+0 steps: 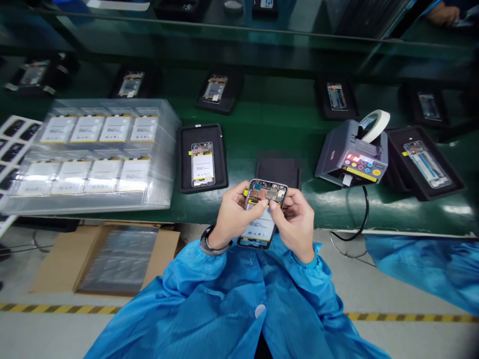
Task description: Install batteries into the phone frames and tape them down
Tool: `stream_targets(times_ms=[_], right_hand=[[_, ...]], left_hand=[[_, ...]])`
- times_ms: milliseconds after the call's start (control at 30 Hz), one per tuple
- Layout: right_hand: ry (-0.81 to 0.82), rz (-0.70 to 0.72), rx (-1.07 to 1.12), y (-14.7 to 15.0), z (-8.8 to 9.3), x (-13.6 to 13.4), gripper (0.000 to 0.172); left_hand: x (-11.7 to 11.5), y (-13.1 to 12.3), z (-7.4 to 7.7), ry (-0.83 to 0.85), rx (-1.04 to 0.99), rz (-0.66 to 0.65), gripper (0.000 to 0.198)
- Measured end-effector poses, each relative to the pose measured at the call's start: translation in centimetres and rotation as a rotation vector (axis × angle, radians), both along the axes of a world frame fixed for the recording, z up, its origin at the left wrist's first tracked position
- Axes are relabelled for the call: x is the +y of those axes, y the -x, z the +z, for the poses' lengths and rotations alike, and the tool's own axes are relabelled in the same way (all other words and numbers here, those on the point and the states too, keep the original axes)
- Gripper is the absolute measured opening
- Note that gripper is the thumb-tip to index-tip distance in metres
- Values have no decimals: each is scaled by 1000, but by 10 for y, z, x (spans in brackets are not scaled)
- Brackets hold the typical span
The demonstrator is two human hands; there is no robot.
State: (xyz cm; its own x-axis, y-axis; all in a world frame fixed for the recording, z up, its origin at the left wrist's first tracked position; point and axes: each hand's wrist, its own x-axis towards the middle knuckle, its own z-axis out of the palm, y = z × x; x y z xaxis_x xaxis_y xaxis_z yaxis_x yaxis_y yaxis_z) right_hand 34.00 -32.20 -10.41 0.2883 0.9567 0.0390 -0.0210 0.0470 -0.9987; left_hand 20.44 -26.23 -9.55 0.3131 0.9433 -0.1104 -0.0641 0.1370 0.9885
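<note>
Fingers of the left hand (232, 213) and right hand (297, 223) are grasping an opened smartphone (268, 193), its battery (259, 227) already sitting inside; between two and three o'clock, another handset (428, 164) is apparently lacking one.

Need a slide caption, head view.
Left hand and right hand hold an opened phone, clear battery trays to the left, tape dispenser to the right.

Smock (232, 309) was bright blue, slightly shiny and creased, with a round white button (260, 311) at front and dark cloth (264, 350) showing below that button. Up and left of the button, left sleeve (190, 264) ended loosely at a dark wristband (215, 243); up and right, right sleeve (316, 279) gathered at a teal-edged cuff (306, 263). Left hand (235, 212) and right hand (299, 222) were bare.
</note>
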Motion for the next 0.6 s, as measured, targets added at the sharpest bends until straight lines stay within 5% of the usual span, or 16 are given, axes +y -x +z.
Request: stream_targets(times_ms=[467,533,600], right_hand=[[109,44,194,-13,-20,15,31],[120,-78,121,-37,-24,10,29],[94,-356,54,-73,-28,2,25]], left_hand=[[13,-10,-34,275,-194,-16,41],[17,-12,-41,351,-197,3,44],[21,-13,-49,458,-200,-6,45]])
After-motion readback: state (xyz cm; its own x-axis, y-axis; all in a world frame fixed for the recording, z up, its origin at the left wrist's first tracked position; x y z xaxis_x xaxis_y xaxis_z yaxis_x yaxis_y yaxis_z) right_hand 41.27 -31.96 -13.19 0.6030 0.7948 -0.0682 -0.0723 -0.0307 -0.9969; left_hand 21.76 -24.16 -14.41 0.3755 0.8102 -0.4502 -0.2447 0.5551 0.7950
